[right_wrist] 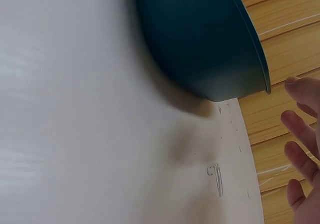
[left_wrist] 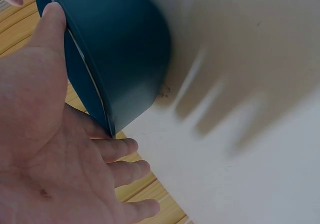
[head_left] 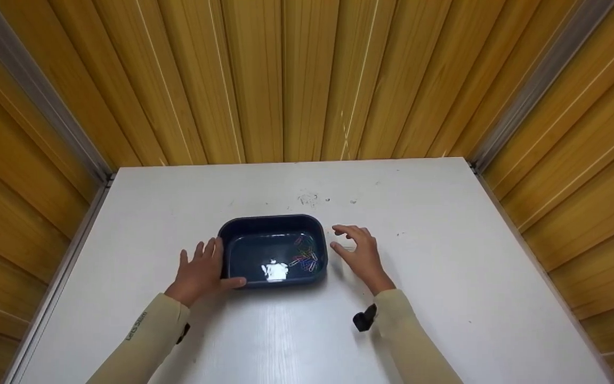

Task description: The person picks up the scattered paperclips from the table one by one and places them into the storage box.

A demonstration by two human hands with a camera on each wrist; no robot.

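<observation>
A dark blue rectangular plastic tub [head_left: 264,220] sits on the white table, with several coloured paper clips [head_left: 306,257] lying loose in its right part. My left hand [head_left: 198,271] rests against the tub's left side. Its thumb [left_wrist: 54,23] touches the rim at the near edge, while the other fingers stretch out fairly straight past the corner. To the right of the tub, my right hand [head_left: 361,255] hovers apart from it, fingers loosely bent and thumb separated. Nothing shows between those fingers. Below it on the table is a thin looped shape [right_wrist: 216,178], resembling a paper clip.
The white table [head_left: 435,213] has small dark marks [head_left: 308,199] behind the tub. Wood-patterned panels [head_left: 296,80] stand along its back and both sides. A black device [head_left: 364,318] is worn at the right wrist.
</observation>
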